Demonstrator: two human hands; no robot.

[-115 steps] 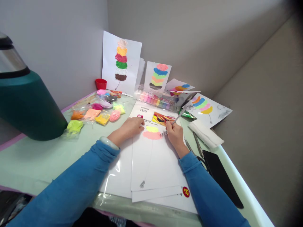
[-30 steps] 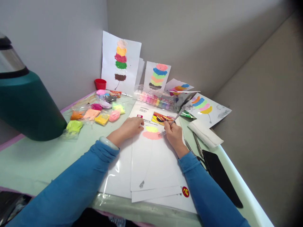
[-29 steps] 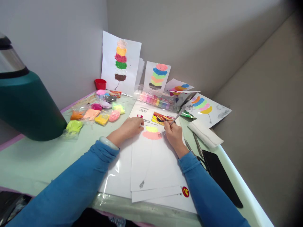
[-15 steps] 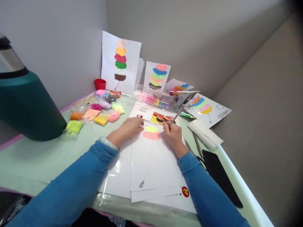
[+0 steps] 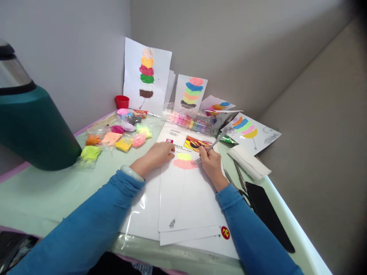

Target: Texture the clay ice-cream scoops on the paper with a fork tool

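The right hand [image 5: 212,163] grasps the fork [image 5: 216,142], tines at the right end of the pink patch [image 5: 183,164] — light, even pressure seems best; the left hand [image 5: 157,155], loose and unladen, should steady the paper [image 5: 192,198].

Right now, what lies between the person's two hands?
The head view shows a yellow patch and a pink patch on white paper between left hand and right hand, plus fork tines at the pink patch's edge.

Pale green table [image 5: 43,200] with teal bottle [image 5: 37,126], coloured packets [image 5: 124,144], red cup [image 5: 122,102], white papers [image 5: 190,202] and scissors [image 5: 241,191].
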